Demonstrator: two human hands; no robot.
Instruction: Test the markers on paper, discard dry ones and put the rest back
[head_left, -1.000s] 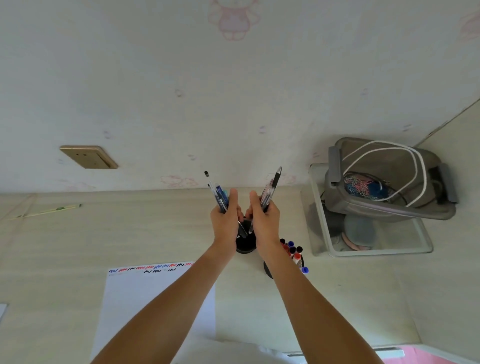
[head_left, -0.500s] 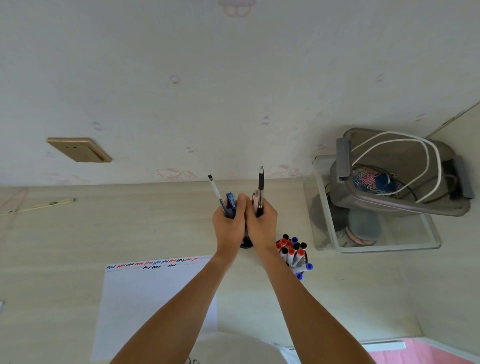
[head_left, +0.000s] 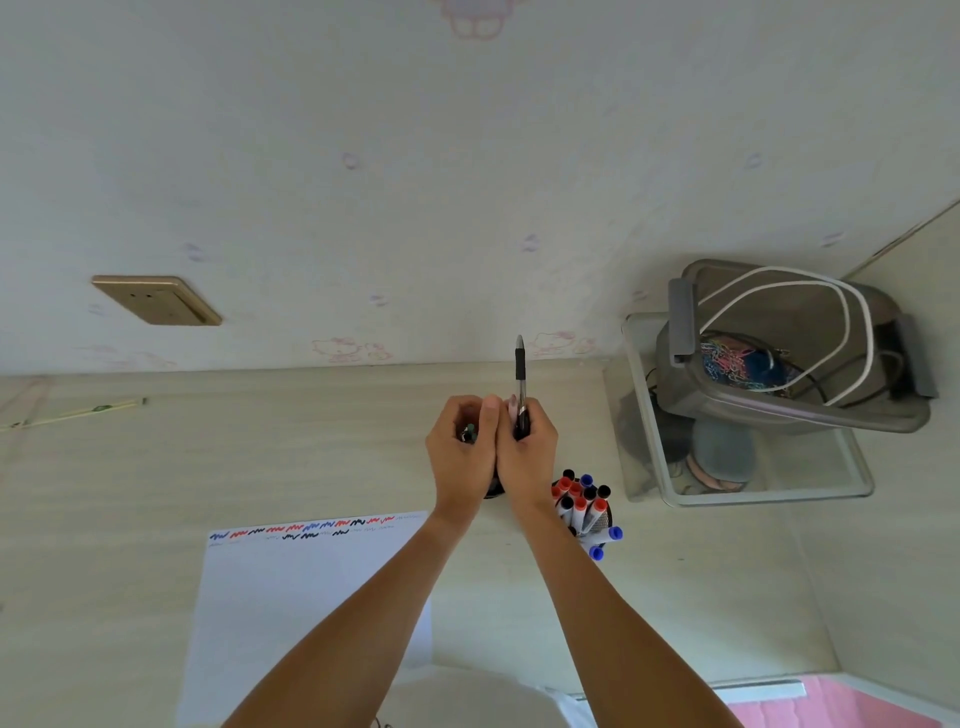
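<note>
Two bare hands meet side by side over a desk, knuckles touching. The right hand (head_left: 527, 447) is curled around a black pen (head_left: 520, 384) held upright, its tip pointing away toward the wall. The left hand (head_left: 462, 449) is closed around a small bundle of pens (head_left: 469, 432), of which only the dark ends peek out between thumb and fingers. Directly beneath both hands sits a dark holder (head_left: 493, 488), mostly hidden. One risk is that pens lowered blind into that hidden cup catch its rim and tip it, or spill onto the desk. Just right of the right wrist stands a mesh cup of capped markers (head_left: 584, 506) in red, blue and black, close enough for the forearm to knock it. Nearer the viewer and to the left lies the test paper (head_left: 311, 597), with coloured scribbles along its far edge.
</note>
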